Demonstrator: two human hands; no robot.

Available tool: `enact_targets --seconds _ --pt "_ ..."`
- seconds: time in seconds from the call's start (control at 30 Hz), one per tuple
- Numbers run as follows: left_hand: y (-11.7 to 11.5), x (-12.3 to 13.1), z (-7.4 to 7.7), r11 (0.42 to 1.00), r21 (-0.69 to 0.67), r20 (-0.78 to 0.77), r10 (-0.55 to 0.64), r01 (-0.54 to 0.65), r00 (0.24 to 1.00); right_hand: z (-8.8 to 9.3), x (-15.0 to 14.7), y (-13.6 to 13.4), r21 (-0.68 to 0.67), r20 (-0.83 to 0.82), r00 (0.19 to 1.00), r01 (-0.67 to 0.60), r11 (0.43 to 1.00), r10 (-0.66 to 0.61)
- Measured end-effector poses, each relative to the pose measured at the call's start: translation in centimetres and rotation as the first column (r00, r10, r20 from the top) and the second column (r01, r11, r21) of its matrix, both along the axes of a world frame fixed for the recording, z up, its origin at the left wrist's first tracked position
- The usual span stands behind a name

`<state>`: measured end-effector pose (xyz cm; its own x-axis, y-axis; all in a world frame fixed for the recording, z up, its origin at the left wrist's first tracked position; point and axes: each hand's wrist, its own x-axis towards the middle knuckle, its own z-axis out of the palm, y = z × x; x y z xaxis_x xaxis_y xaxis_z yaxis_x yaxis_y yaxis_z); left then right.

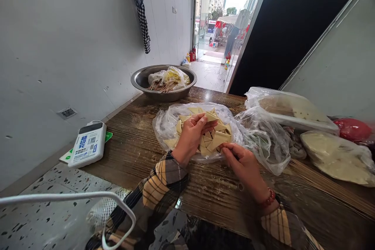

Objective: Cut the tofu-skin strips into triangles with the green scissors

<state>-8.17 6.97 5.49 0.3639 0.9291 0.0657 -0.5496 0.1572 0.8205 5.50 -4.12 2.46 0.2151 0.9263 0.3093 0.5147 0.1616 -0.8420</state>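
A pile of pale-yellow folded tofu skin pieces (181, 118), many of them triangular, lies on a clear plastic bag (162, 125) on the wooden table. My left hand (190, 136) is over the pile, thumb and fingers closed on one tofu skin piece (211, 116). At the pile's near right edge, my right hand (241, 162) pinches the corner of another tofu skin piece (218, 140). The fingertips partly cover what they grip.
A steel basin (164, 95) with skewers and bagged food stands at the back. Right of the pile are a crumpled bag (269, 144), a covered tray (304, 121), bagged sheets (331, 156) and thin bamboo skewers (325, 187). A white payment box (88, 144) sits left; a white cable (73, 195) crosses the foreground.
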Motion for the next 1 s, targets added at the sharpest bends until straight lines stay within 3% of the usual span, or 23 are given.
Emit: enact_targets --seconds 0.37,0.57,0.77,1.0 --pt "-0.9 0.5 0.1 0.997 0.062 -0.037 -0.035 0.037 0.999 -0.3 0.0 0.1 0.025 0.004 0.999 0.038 0.999 -0.038" --pt "-1.4 0.5 0.2 0.994 0.003 -0.057 -0.108 0.108 0.993 0.0 -0.1 0.1 0.049 0.022 0.997 0.069 0.996 -0.071" --pt "-1.0 0.2 0.3 0.996 0.021 0.011 -0.089 0.089 0.996 0.2 -0.2 -0.2 0.047 0.023 0.996 0.083 0.995 -0.084" --pt "-1.2 0.3 0.2 0.977 0.002 0.010 -0.214 0.214 0.977 0.1 -0.5 -0.2 0.040 0.045 0.998 0.047 0.998 -0.048"
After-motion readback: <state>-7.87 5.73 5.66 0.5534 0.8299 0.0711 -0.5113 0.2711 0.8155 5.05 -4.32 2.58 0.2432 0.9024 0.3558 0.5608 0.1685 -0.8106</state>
